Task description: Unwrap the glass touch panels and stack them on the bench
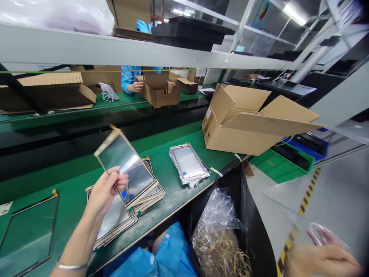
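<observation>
My left hand (105, 188) grips a framed touch screen panel (128, 159) by its edge, fingers closed, and holds it tilted above the bench. Under it are stacks of similar panels (112, 219) with pale borders. A larger dark-edged clear panel (30, 231) lies flat at the left. Beyond the bench edge, at the lower right, my right hand (323, 257) is smeared by motion, with its fingers closed on thin clear plastic film (315, 232). Right of the stacks sits another pile of film-covered panels (188, 163).
An open cardboard box (242, 134) stands at the bench's right end. Below the edge hangs a black bag (256, 234) with clear film and brown strips inside. Green (273, 165) and blue bins are on the floor. Across the bench, a co-worker's hand (135, 87) touches a carton (165, 96).
</observation>
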The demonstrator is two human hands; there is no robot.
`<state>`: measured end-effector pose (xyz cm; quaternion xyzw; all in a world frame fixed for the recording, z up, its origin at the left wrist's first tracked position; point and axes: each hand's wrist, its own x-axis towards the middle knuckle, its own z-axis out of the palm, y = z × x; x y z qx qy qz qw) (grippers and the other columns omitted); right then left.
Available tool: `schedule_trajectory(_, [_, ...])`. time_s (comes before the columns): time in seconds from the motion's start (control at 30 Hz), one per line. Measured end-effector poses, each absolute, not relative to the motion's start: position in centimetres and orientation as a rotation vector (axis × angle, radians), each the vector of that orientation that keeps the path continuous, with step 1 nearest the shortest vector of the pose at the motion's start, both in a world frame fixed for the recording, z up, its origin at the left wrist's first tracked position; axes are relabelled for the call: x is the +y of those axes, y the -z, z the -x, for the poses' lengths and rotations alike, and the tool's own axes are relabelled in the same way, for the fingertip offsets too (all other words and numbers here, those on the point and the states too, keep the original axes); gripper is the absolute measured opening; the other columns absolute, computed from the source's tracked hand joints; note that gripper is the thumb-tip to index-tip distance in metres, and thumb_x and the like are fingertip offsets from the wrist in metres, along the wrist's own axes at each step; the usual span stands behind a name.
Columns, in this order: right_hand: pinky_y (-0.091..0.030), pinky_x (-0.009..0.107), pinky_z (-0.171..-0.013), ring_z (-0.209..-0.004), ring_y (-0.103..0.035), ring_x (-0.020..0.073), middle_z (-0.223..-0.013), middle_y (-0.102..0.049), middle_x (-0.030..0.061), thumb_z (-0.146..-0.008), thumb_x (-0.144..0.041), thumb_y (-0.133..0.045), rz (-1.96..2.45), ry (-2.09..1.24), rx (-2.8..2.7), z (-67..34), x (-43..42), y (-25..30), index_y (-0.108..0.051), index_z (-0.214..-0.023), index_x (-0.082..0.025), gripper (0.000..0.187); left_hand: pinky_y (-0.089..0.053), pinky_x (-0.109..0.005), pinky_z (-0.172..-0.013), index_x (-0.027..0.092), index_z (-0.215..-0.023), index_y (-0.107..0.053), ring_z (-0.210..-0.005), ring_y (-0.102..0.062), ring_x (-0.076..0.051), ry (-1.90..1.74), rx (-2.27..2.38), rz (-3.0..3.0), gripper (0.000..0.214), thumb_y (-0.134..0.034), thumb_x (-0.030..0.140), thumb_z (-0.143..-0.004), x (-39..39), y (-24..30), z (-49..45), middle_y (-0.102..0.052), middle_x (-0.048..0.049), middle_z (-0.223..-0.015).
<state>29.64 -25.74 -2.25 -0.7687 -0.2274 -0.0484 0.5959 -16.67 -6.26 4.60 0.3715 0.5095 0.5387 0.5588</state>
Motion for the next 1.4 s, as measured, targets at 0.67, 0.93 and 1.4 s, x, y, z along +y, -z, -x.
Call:
schedule_trajectory(0.67, [-0.045,0.026,-0.061,-0.062,-0.061,0.0157,-0.065,-0.063,-0.0001,-0.094,-0.029,-0.045,1.760,-0.348,-2.096,-19.4,-13.9,5.4,-0.061,-0.073,-0.022,0.028,-0.016,-0.055,-0.110,0.018,-0.106,-0.063,-0.137,-0.025,-0.038,-0.779,1.580,-1.657,0.033,-0.061,0.022,-0.074,-4.1,0.2,10.9,-0.044,-0.0161,-0.141])
schedule_trajectory(0.93, [-0.042,0.035,-0.067,-0.082,-0.053,0.0270,-0.085,-0.058,0.0124,-0.089,-0.032,-0.053,1.843,0.146,-2.101,-13.1,-7.8,4.1,-0.055,-0.085,-0.016,0.016,-0.039,-0.048,-0.102,0.018,-0.106,-0.064,-0.115,-0.054,-0.024,-0.847,1.024,-1.514,0.021,-0.057,0.029,-0.089,-4.5,3.0,1.2,-0.060,-0.0095,-0.122])
schedule_trajectory(1.4, [-0.038,0.028,-0.062,-0.081,-0.060,0.0208,-0.086,-0.062,0.0085,-0.091,-0.023,-0.050,2.116,0.185,-2.241,-12.2,-6.4,2.8,-0.057,-0.087,-0.017,0.010,-0.049,-0.047,-0.090,0.017,-0.123,-0.054,-0.109,-0.057,-0.025,-0.855,0.990,-1.098,0.035,-0.056,0.031,-0.091,-4.0,5.5,0.4,-0.054,-0.0106,-0.128])
